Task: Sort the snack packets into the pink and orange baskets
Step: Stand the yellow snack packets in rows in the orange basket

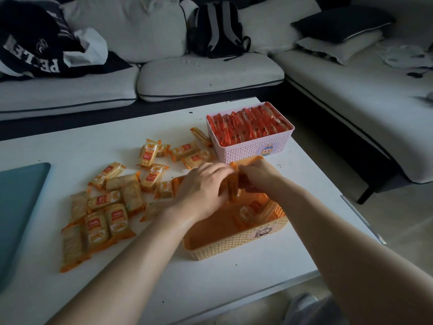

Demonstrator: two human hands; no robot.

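The orange basket (234,243) stands at the table's near right, with a few orange snack packets (254,211) lying in its right end. Over its far end, my left hand (201,186) and my right hand (256,175) press together on an upright bunch of orange packets (230,187). Behind it, the pink basket (254,148) is packed with red packets (248,125) standing on edge. Several loose orange packets (112,205) are scattered on the table to the left of my hands.
The white table (70,151) ends in an edge near me and another on the right. A teal tray (18,207) lies at its left side. A white sofa (206,73) with a black backpack (218,29) and cushions wraps around the back and right.
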